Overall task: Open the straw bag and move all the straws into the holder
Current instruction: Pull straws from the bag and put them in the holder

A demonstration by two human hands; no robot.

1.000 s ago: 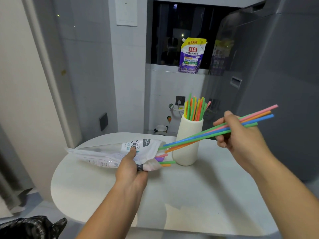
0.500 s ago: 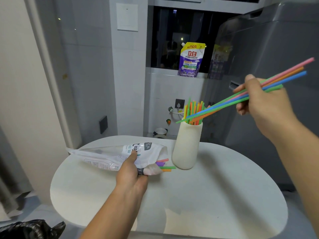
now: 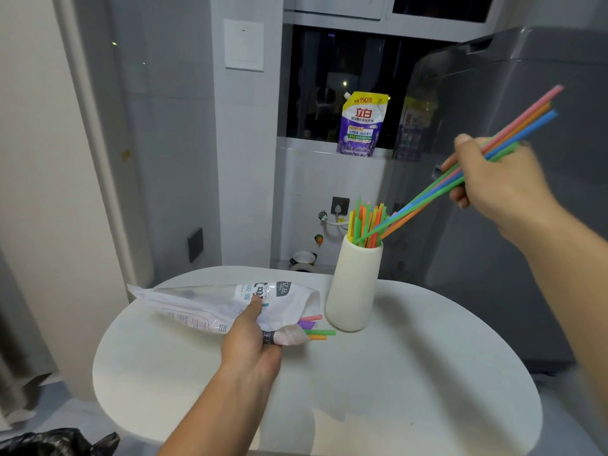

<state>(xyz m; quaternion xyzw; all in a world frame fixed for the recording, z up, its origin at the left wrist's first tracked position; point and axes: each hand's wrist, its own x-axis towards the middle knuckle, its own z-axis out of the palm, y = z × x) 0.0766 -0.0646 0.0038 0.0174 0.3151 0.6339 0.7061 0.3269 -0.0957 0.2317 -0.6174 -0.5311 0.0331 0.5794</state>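
A white straw bag [image 3: 210, 304] lies on the round white table [image 3: 394, 390], its open mouth facing right with a few straw ends [image 3: 317, 330] poking out. My left hand [image 3: 251, 343] pins the bag near its mouth. A cream cylindrical holder [image 3: 353, 291] stands upright just right of the bag, with several coloured straws [image 3: 367, 225] standing in it. My right hand [image 3: 493, 185] is up and to the right of the holder, gripping a bundle of several long straws [image 3: 523, 126] slanted down-left, their lower tips at the holder's rim.
A grey appliance [image 3: 526, 225] stands close behind the table at right. A purple detergent pouch [image 3: 362, 126] sits on the window ledge behind. A black plastic bag [image 3: 49, 442] lies on the floor at bottom left. The wall and a door frame are at left.
My right hand pulled the bundle of straws out of the bag, lifted it up and right, then tilted it so the lower tips reach the holder's mouth. The left hand stayed on the bag.
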